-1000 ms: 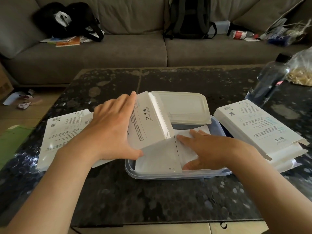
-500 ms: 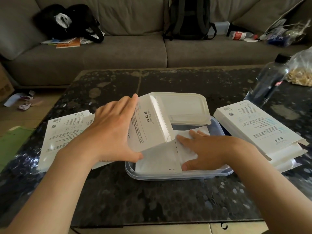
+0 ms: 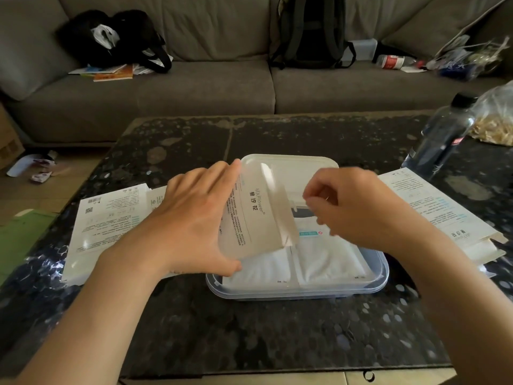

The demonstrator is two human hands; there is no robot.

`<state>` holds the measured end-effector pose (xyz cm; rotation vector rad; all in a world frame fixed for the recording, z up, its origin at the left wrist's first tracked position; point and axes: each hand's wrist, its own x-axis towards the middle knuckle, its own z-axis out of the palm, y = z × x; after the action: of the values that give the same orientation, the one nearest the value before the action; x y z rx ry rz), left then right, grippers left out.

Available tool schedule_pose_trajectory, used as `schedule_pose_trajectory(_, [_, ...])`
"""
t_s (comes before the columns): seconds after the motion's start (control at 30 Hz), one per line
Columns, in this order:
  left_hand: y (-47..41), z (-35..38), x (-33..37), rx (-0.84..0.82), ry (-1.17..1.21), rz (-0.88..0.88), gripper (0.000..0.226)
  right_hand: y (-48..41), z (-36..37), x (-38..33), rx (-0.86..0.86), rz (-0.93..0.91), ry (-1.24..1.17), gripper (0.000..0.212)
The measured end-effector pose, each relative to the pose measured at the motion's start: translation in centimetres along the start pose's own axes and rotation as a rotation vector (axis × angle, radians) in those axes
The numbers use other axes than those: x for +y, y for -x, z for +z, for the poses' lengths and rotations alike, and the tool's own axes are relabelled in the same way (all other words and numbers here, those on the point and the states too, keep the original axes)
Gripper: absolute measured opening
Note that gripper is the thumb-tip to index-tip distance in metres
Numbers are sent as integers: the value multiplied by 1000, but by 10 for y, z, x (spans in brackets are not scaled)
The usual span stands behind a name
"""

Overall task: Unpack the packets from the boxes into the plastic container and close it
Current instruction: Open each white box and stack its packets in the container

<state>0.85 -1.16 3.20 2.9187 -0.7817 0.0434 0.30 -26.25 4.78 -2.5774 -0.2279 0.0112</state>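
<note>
White card box [image 3: 255, 218] is gripped, tilted, by the left hand [image 3: 191, 218] above the plastic container [image 3: 305, 293]; packets [image 3: 330, 259] lie inside, beneath the right hand [image 3: 358, 209], whose blurred fingers are curled; whether anything is held cannot be told.

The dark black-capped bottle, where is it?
Head view: dark plastic bottle stands far right on the speckled table, beside a clear plastic bag, behind a flat white box.

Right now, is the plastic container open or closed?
Open. The container has its lid lying off at the far side, and the white packets inside are uncovered.
</note>
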Motion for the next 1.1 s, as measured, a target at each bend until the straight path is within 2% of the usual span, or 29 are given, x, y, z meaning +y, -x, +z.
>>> schedule_pose_trajectory(0.07, [0, -2, 7, 15, -10, 28, 143, 6, -4, -12, 44, -5, -207, 10])
schedule_pose_trajectory(0.13, [-1, -3, 13, 27, -20, 53, 142, 10, 1, -19, -24, 9, -316, 10])
schedule_pose_trajectory(0.3, [0, 2, 23, 96, -136, 109, 138, 1, 19, -13, -25, 80, -310, 13])
schedule_pose_trajectory(0.47, [-4, 8, 32, 155, -188, 117, 131, -7, 32, -4, 53, 61, -145, 18])
schedule_pose_trajectory(0.57, [-5, 9, 33, 165, -195, 116, 128, -10, 33, -1, 44, 69, -143, 16])
schedule_pose_trajectory(0.9, [-5, 10, 26, 153, -156, 85, 130, -10, 22, 0, 43, 117, -386, 12])
schedule_pose_trajectory(1.1, [-2, 3, 12, 131, -115, 10, 135, -12, 13, 9, 148, 212, -581, 18])
